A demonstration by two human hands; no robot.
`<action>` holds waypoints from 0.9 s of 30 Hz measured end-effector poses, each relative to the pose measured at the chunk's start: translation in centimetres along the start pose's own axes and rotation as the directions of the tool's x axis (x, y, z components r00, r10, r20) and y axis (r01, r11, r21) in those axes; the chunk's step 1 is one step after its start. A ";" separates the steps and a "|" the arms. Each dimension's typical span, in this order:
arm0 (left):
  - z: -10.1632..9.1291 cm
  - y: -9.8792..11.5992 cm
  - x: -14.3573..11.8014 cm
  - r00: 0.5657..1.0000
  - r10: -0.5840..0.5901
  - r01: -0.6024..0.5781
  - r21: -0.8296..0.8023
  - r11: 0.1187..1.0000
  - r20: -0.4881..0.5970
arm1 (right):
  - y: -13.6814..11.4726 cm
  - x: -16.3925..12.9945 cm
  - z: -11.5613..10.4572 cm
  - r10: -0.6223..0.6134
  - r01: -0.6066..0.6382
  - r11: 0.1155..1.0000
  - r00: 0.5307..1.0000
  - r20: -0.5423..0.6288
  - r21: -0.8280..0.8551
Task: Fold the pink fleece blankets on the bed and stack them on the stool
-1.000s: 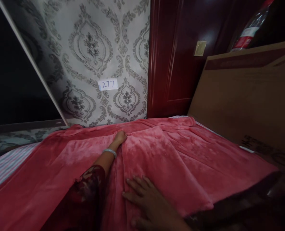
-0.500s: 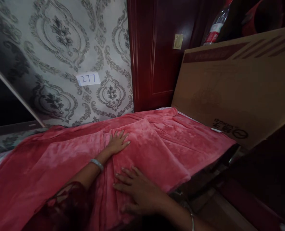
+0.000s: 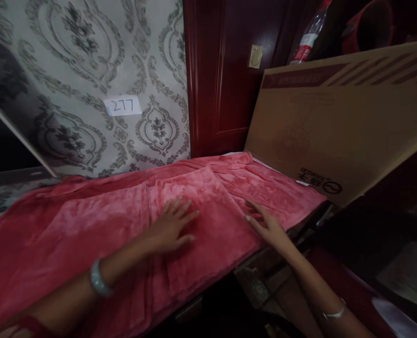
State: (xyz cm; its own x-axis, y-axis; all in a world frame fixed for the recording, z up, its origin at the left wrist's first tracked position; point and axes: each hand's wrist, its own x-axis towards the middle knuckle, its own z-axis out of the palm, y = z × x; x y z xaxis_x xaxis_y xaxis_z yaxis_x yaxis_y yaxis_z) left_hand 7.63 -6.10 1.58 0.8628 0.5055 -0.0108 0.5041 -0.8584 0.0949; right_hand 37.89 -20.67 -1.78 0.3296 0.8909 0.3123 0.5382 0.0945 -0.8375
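A pink plush blanket (image 3: 71, 230) lies spread over a bed, with a folded layer on its right half. My left hand (image 3: 169, 225) rests flat on that folded layer, fingers spread, a silver bangle on the wrist. My right hand (image 3: 266, 223) lies palm down on the blanket's right part near the bed edge, fingers stretched out, also with a bangle on the wrist. Neither hand holds anything.
A large cardboard sheet (image 3: 342, 117) leans against the bed's right side. A dark red wooden door (image 3: 222, 80) stands behind. Patterned wallpaper carries a label reading 277 (image 3: 122, 106). A plastic bottle (image 3: 305, 40) lies above the cardboard.
My left hand has slid back toward me over the folded layer. My right hand has moved from the near middle out to the right edge of the blanket. The view has shifted right.
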 end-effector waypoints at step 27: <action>-1.0 9.8 0.2 0.994 -0.053 -0.007 -0.549 0.836 -0.092 | -4.5 0.5 1.4 0.162 -0.273 0.800 0.956 0.246 0.535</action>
State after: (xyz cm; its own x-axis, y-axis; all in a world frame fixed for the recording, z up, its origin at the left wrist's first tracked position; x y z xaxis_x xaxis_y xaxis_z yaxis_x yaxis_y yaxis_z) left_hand 12.67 -14.30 3.52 0.8279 0.5558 0.0760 0.3941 -0.6727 0.6262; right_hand 34.54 -20.04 1.52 0.2117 0.9759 0.0527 -0.0746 0.0699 -0.9948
